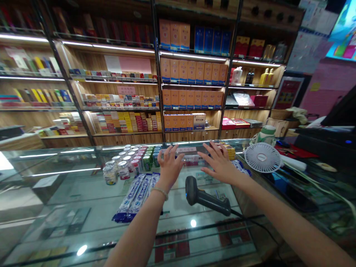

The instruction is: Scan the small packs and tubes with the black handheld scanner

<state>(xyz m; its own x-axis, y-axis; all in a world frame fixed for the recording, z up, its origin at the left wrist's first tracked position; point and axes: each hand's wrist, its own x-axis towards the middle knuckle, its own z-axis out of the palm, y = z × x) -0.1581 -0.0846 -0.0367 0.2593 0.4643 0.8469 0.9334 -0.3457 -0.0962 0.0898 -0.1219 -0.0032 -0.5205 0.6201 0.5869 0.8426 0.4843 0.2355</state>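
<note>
My left hand [170, 165], a bracelet at its wrist, is raised over the glass counter with fingers spread and nothing in them. To its lower left lie long blue-and-white packets [137, 196]. My right hand [217, 162] is likewise spread and holds nothing; yellow boxes [230, 152] show just behind it. A small clear container with a pink label [187, 150] stands between the two hands, its edges partly hidden. Nearer to me, a dark barcode scanner [207, 198] rests on the glass, its cable running right.
Rows of small cans and jars [124, 168] stand left of my left hand. A white round fan [263, 157], a green-lidded bottle [267, 131] and cables are at the right. Shelves of boxes [194, 98] line the wall behind the glass counter [97, 218].
</note>
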